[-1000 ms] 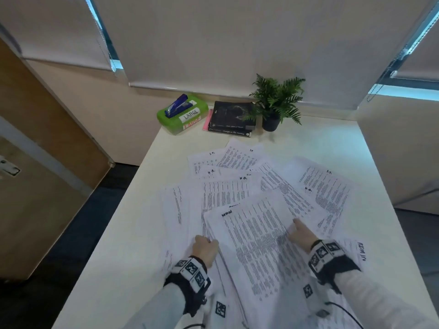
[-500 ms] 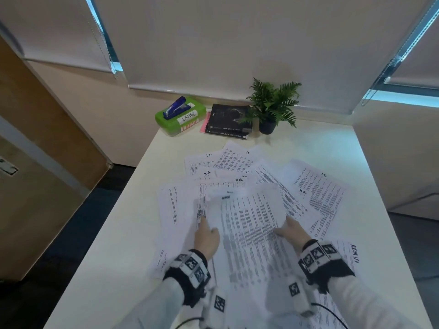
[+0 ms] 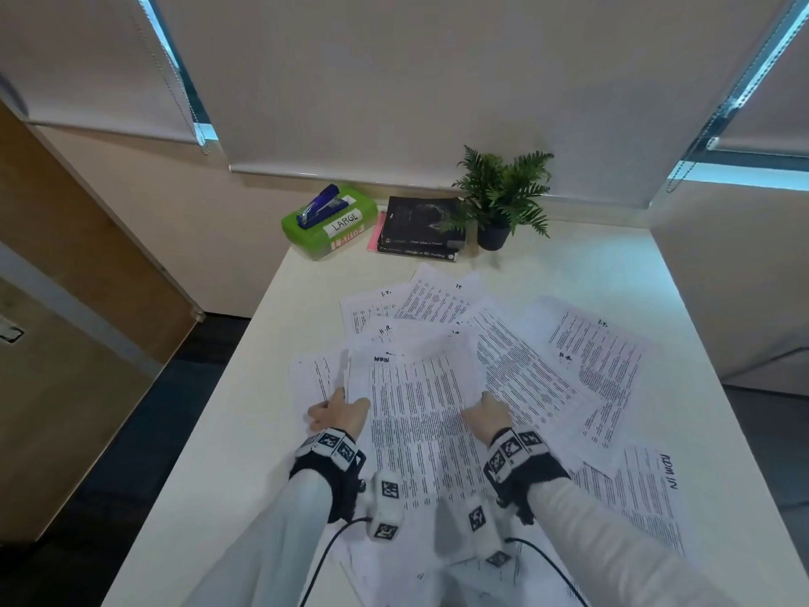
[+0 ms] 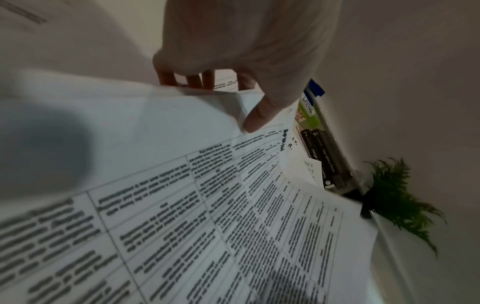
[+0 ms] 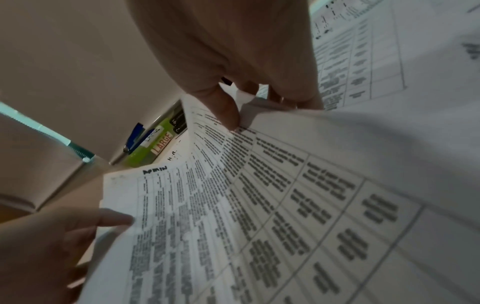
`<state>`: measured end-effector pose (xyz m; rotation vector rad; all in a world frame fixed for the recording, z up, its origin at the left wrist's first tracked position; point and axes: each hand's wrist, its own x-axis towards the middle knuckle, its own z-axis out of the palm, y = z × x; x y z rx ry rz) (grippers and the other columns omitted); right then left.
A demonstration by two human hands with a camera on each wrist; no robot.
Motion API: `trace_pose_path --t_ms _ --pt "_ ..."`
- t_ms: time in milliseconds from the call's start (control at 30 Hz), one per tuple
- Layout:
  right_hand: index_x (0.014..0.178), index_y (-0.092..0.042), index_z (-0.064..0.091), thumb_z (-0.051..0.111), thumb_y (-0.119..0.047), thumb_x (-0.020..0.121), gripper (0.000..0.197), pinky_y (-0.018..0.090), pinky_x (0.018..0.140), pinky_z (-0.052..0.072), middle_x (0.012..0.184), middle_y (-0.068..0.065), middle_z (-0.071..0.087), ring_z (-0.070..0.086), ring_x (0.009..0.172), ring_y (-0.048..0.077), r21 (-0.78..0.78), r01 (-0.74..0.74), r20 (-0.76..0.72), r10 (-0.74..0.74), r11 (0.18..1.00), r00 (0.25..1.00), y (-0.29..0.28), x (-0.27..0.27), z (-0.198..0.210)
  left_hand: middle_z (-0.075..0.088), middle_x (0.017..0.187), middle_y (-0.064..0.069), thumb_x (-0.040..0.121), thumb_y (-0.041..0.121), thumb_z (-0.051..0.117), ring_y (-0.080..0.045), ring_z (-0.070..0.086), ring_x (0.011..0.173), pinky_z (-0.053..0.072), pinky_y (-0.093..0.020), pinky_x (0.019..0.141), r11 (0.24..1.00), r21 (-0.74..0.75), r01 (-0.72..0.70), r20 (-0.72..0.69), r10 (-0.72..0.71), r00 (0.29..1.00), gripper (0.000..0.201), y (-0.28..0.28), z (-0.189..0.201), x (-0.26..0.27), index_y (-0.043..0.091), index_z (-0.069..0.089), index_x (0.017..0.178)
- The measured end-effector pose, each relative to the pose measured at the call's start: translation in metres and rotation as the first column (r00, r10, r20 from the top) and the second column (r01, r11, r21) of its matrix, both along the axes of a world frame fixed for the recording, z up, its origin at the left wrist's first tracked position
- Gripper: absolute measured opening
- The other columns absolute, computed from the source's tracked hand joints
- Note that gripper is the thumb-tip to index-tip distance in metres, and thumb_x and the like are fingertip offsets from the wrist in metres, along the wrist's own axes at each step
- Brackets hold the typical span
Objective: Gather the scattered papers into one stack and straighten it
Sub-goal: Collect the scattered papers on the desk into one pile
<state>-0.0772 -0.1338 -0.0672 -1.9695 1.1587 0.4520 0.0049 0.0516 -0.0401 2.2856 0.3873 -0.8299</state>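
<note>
while both hands (image 3: 339, 414) pinch papers (image 3: 420, 414), stapler (image 3: 321, 205) on box (image 3: 346, 236), books (image 3: 420, 230), plant (image 3: 503, 190)

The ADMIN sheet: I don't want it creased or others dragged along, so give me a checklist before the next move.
1. Left hand grips ADMIN sheet by its left edge: ok.
2. Right hand grips the right edge: ok.
3. Sheet flat: not ok, bowed.
4. One sheet only held: cannot tell.
5. Scattered papers gathered: not ok.
6. Green box and plant clear of papers: ok.
</note>
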Motion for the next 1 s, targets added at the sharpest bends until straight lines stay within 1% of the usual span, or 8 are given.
trace_pose_path --t_ms 200,333,467,533,633,800,900,1000 --pt "0.135 -0.003 0.023 0.043 0.012 0.085 0.056 0.020 0.051 0.040 0.082 0.001 0.044 0.047 0.064 0.011 0.152 0.178 0.169 -0.203 0.972 0.964 -0.003 -0.009 -0.010 0.057 0.118 -0.010 0.067 0.027 0.050 -0.034 0.055 0.104 0.046 -0.045 0.095 0.996 -0.082 -0.025 0.109 0.034 0.993 0.045 0.003 -0.035 0.007 0.024 0.054 0.112" --pt "0.141 -0.002 0.021 0.039 0.012 0.085 0.060 0.017 0.051 0.037 0.092 0.005 0.044 0.042 0.062 0.008 0.155 0.175 0.159 -0.199 0.972 0.967 -0.004 -0.014 -0.017 0.051 0.118 -0.010 0.072 0.025 0.052 -0.032 0.056 0.105 0.049 -0.045 0.093 0.991 -0.114 0.070 0.207 -0.045 0.977 0.040 -0.008 -0.025 -0.005 0.025 0.053 0.113" --pt "0.136 0.005 0.031 0.042 0.012 0.084 0.053 0.018 0.053 0.040 0.091 0.008 0.048 0.043 0.061 0.009 0.138 0.203 0.168 -0.225 0.969 0.960 -0.011 -0.023 -0.025 0.024 0.135 -0.011 0.085 0.007 0.055 -0.020 0.056 0.085 0.050 -0.018 0.069 0.980 -0.100 0.169 0.370 -0.121 0.921 0.046 -0.015 -0.011 -0.021 0.012 0.048 0.130" --pt "0.134 0.003 0.034 0.044 0.011 0.084 0.052 0.025 0.060 0.045 0.098 0.014 0.054 0.047 0.064 0.013 0.151 0.221 0.168 -0.245 0.964 0.955 -0.013 -0.026 -0.029 0.032 0.135 -0.010 0.087 0.006 0.053 -0.015 0.055 0.079 0.051 -0.017 0.062 0.960 -0.057 0.274 0.426 -0.225 0.876 0.045 -0.021 -0.009 -0.029 0.012 0.044 0.131" --pt "0.135 0.001 0.033 0.041 0.009 0.084 0.053 0.027 0.058 0.042 0.098 0.017 0.055 0.045 0.063 0.014 0.150 0.265 0.175 -0.289 0.953 0.941 -0.013 -0.027 -0.025 0.051 0.115 -0.006 0.090 0.002 0.047 -0.015 0.051 0.087 0.052 -0.029 0.079 0.915 -0.034 0.402 0.484 -0.337 0.808 0.043 -0.028 -0.006 -0.040 0.014 0.041 0.131" --pt "0.135 0.001 0.032 0.044 0.007 0.083 0.054 0.029 0.063 0.043 0.092 0.008 0.049 0.044 0.065 0.014 0.094 0.284 0.271 -0.299 0.954 0.915 -0.019 -0.014 -0.005 0.053 0.105 -0.003 0.091 -0.004 0.042 -0.008 0.044 0.051 0.035 -0.011 0.039 0.914 -0.282 0.291 0.501 -0.119 0.857 0.058 -0.020 0.007 -0.035 0.016 0.020 0.141" --pt "0.136 -0.003 0.031 0.050 0.004 0.081 0.059 0.038 0.086 0.048 0.114 0.008 0.047 0.051 0.096 0.022 0.034 0.148 0.337 -0.150 0.988 0.929 -0.011 0.012 0.022 0.039 0.130 0.003 0.089 -0.006 0.040 -0.012 0.059 0.069 0.045 -0.012 0.053 0.871 -0.487 0.066 0.417 0.165 0.894 0.069 -0.002 0.008 -0.014 0.026 0.015 0.145" --pt "0.128 -0.006 0.044 0.050 -0.001 0.085 0.044 0.040 0.100 0.044 0.128 0.012 0.046 0.049 0.115 0.027 -0.156 0.005 0.320 0.045 0.988 0.946 0.001 0.037 0.041 0.023 0.154 -0.004 0.091 0.000 0.043 -0.024 0.041 0.132 0.037 -0.025 0.103 0.880 -0.444 -0.172 0.268 0.313 0.911 0.066 0.017 -0.003 0.002 0.016 0.015 0.149"
